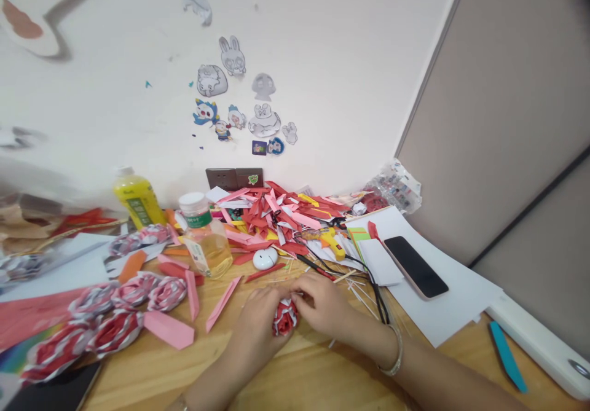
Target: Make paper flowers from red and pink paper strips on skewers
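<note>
Between my two hands is a small red and white paper rose (284,317), its folded layers facing up. My left hand (259,320) is wrapped round its left side and underneath. From the right, the bent fingers of my right hand (319,303) press together at the rose's upper right edge; whether they pinch a strip there is hidden. Several finished paper roses lie at the left, among them a red and white one (115,332) and a pink and white one (167,292). A folded pink paper strip (224,302) lies just left of my left hand.
Behind my hands is a heap of folded paper strips (276,214), with a yellow glue gun (332,243) and a white earphone case (265,258). A jar of liquid (209,245) and a yellow bottle (138,199) stand back left. At right lie a phone (416,266) and a teal tool (507,356).
</note>
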The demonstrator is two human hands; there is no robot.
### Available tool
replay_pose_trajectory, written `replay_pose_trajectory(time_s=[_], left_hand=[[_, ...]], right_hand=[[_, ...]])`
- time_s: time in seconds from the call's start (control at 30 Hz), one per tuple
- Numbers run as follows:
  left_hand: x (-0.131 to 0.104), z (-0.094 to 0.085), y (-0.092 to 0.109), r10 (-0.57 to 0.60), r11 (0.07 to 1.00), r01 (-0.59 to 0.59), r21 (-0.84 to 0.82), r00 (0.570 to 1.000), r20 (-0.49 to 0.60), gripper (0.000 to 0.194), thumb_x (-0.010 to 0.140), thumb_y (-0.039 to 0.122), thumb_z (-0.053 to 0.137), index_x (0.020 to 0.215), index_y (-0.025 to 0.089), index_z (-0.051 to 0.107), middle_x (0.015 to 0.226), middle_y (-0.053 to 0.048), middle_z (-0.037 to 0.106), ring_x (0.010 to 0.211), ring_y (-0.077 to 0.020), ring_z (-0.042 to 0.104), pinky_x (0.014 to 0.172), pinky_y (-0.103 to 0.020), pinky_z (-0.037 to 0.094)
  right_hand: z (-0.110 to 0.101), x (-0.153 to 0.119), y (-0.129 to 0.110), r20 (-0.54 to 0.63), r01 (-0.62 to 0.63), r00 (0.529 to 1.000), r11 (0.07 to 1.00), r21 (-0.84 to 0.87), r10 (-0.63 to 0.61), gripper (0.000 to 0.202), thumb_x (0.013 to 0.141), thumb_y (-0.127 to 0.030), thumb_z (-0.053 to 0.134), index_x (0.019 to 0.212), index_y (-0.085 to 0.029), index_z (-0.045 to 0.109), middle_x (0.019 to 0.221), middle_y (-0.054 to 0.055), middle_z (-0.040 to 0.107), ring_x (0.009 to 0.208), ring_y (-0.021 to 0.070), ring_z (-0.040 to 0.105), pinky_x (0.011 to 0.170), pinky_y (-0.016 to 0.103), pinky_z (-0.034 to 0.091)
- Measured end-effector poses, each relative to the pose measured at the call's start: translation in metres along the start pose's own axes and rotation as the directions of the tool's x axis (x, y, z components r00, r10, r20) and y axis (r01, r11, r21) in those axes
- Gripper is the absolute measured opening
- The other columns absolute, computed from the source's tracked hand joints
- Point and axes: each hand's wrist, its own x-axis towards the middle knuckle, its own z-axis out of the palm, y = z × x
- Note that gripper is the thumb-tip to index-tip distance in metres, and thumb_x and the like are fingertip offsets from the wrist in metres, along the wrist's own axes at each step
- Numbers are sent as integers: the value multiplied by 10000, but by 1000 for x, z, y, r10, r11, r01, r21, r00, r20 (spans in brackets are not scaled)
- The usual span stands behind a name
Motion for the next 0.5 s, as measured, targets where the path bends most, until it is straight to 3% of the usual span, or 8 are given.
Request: replay_pose_trajectory(time_s=[0.23,0.5], left_hand=[[0,0,3,-86,996,86,-8,996,-37,191,667,193,609,854,203,572,809,-52,677,759,-251,635,671,-354,496],[0,-1,-1,-31,997,33,73,999,-34,293,677,193,614,970,198,590,911,-75,691,840,-275,639,729,-383,483]], right_hand=[[5,-2,-4,-40,63,997,997,-49,-65,165,827,-81,495,810,-192,616,797,36,637,785,184,548,710,301,413],[9,-1,-4,-47,-122,990,972,202,135,216,748,3,527,785,-194,608,798,1,633,768,150,573,688,248,417]])
